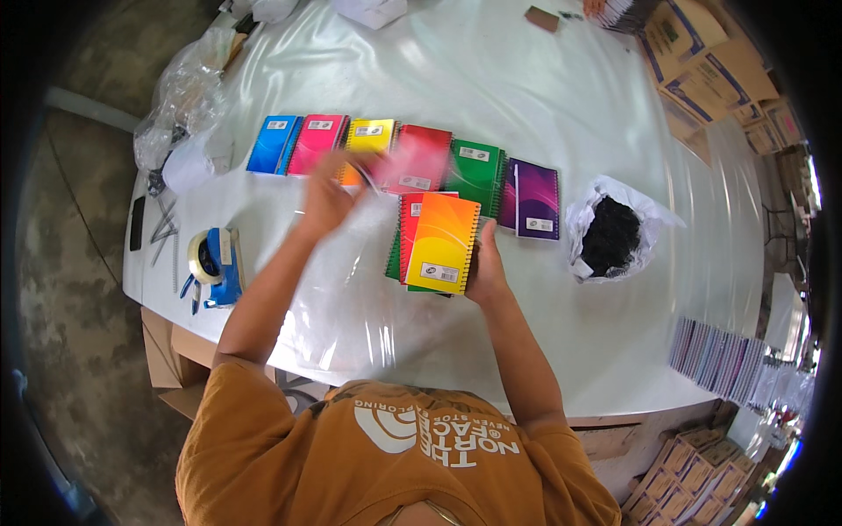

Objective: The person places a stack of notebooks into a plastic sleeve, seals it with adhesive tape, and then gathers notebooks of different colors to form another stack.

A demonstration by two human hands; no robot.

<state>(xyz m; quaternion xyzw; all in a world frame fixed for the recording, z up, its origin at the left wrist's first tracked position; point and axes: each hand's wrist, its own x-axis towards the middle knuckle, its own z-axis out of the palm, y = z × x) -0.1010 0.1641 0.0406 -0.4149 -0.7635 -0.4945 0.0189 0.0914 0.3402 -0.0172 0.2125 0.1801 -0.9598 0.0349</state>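
Observation:
My right hand (pixel 488 267) grips a small fanned stack of spiral notebooks from its right side. An orange-and-yellow notebook (pixel 445 244) lies on top, with red and green covers showing beneath. My left hand (pixel 328 200) is smeared by motion, raised over the row on the table. Whether its fingers hold anything is unclear. That row has a blue notebook (pixel 274 144), a pink notebook (pixel 317 147), a yellow notebook (pixel 370 135), a red notebook (pixel 424 156), a green notebook (pixel 476 175) and a purple notebook (pixel 537 200), some with more beneath.
A white bag with black contents (pixel 611 235) sits right of the row. On the left are a blue tape dispenser (pixel 224 267), a dark flat object (pixel 137 223) and clear plastic wrap (pixel 189 88). Stacked notebooks (pixel 724 355) line the right edge; cardboard boxes (pixel 706 74) stand behind.

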